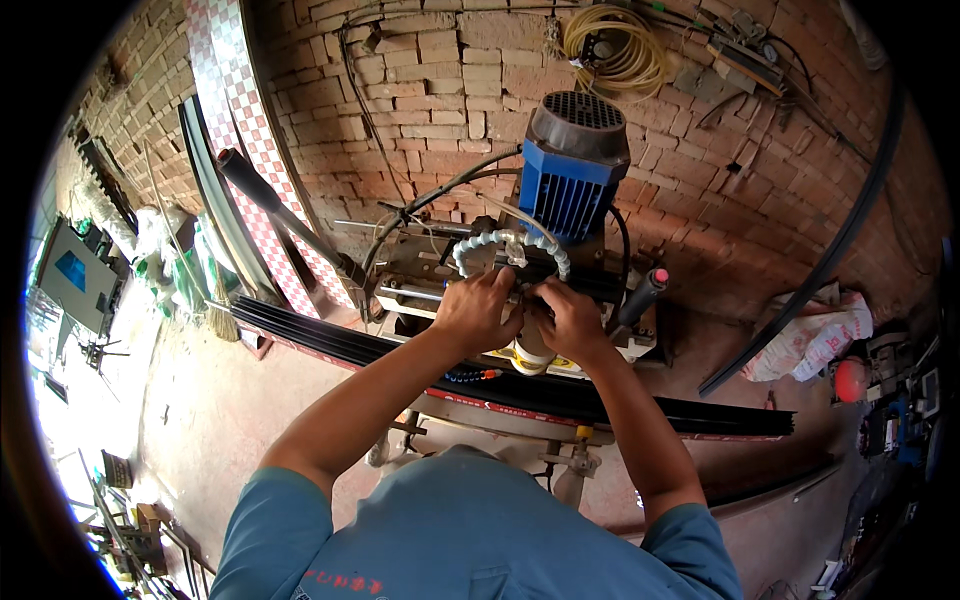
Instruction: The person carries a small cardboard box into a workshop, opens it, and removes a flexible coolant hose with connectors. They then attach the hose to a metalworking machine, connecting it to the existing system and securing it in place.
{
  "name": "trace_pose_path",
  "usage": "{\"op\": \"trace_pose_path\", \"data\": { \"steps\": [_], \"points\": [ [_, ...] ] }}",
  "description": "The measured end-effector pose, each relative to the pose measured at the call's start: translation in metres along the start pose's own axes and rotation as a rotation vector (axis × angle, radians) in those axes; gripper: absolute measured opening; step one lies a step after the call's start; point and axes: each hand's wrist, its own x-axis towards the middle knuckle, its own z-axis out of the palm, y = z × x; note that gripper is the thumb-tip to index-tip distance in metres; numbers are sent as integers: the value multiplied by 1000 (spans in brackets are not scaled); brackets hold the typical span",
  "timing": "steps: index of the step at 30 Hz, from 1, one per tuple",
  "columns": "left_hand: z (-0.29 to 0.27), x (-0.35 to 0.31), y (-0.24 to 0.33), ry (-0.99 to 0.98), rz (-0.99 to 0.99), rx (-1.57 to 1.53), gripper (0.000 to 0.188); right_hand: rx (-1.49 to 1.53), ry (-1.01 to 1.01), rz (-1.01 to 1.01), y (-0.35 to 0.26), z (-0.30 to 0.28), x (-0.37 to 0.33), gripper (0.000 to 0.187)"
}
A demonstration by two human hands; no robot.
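Observation:
In front of me stands a bench machine with a blue motor (570, 180). My left hand (480, 308) is at the middle of the machine, its fingers bent inward. Close beside it, my right hand (570, 318) has its fingers curled toward the same spot. What the fingertips grip between them is too small and partly hidden. A pale segmented coolant hose (485, 241) arches just beyond my hands. Below them a whitish round cup-like part (530, 355) shows between my wrists. To the right of my right hand rises a dark lever handle (640, 297) with a red tip.
Long black profiles (340, 335) run crosswise between me and the machine. A second long lever (270, 195) slants up at the left. Behind the machine is a brick wall (420, 110) with a coiled yellowish hose (615, 55). A white sack (815, 335) lies at the right.

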Motion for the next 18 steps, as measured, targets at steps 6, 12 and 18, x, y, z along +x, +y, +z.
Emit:
{"op": "trace_pose_path", "data": {
  "steps": [6,12,18],
  "points": [
    [2,-1,-1,10,17,1,37,86,11,3,-4,-1,4,21],
    [10,-4,1,5,48,86,35,99,48,28,-7,3,4,19],
    [6,-4,1,-39,53,75,33,51,38,-48,2,2,6,22]
  ]
}}
